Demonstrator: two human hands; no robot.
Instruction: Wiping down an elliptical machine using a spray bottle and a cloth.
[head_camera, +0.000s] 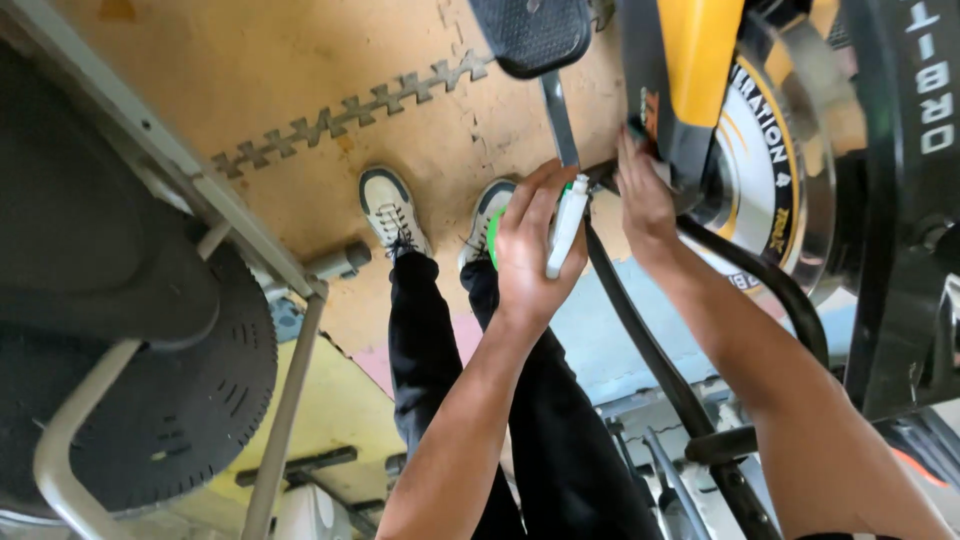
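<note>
Exercise bike seen from above. Left hand (528, 250) grips a white tool w/ green end (565, 225), near the pedal crank arm (560, 120). Right hand (645, 195) presses flat on the yellow-black housing (690, 60), beside the flywheel (770, 170); fingers hidden, grip unclear.

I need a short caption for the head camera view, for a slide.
Left hand holds a white tool at an exercise bike's pedal crank; right hand rests on the yellow housing.

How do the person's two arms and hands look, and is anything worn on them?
Both forearms are bare, with no sleeves in view. The left hand and the right hand carry no gloves, and I see no watch, ring or bracelet. At the bottom edge, a thin dark strip beside the right arm may be clothing.
</note>
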